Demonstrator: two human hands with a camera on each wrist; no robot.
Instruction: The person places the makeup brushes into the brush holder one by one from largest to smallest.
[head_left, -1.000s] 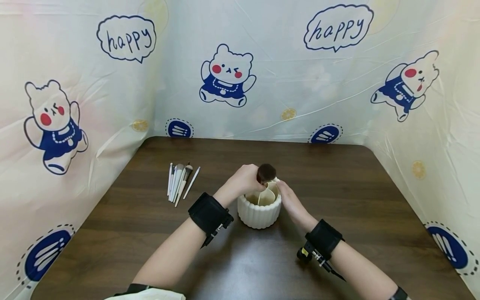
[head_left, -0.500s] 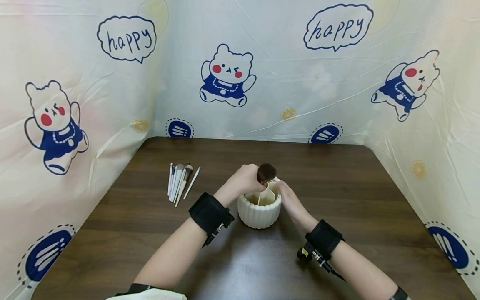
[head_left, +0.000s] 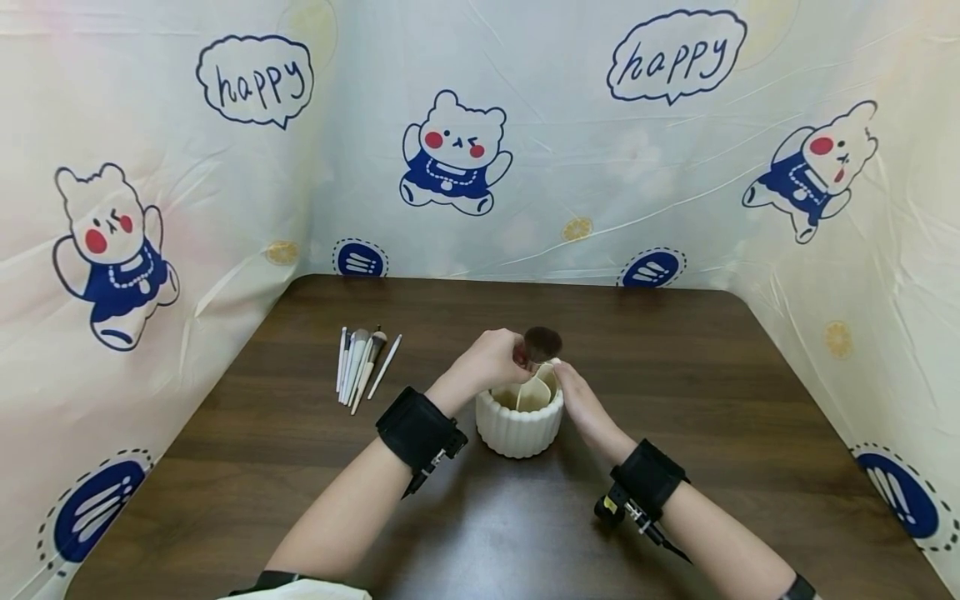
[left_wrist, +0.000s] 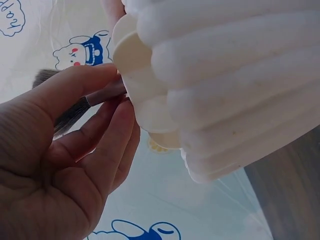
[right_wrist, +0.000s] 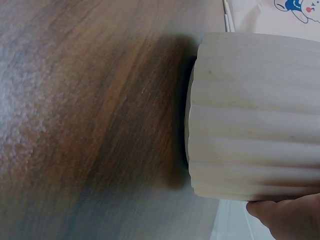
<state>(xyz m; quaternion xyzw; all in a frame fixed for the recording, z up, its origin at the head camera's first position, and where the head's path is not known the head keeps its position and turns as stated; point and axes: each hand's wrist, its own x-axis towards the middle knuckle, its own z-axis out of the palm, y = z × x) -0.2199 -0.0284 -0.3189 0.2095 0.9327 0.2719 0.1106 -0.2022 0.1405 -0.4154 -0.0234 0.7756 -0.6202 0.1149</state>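
Observation:
My left hand (head_left: 491,360) pinches a makeup brush between thumb and fingers, over the ribbed white brush holder (head_left: 519,429). The brush's round dark bristles (head_left: 542,342) point up, and its brown shaft (left_wrist: 106,93) runs down at the holder's rim in the left wrist view. The handle's lower end is hidden. Cream dividers (head_left: 534,395) split the holder's inside. My right hand (head_left: 588,404) rests along the holder's right side, its fingers looking fairly straight. In the right wrist view one digit (right_wrist: 290,216) touches the ribbed wall (right_wrist: 250,120); the other fingers are hidden.
Several makeup brushes (head_left: 357,367) with pale handles lie in a bunch on the dark wooden table (head_left: 675,358), at the left. One thin white brush (head_left: 385,367) lies slightly apart. A printed curtain (head_left: 570,150) closes off the back and sides.
The bristle end of the brush in my left hand has shifted slightly to the right. My left fingers have moved a little; my right hand and the holder have stayed put.

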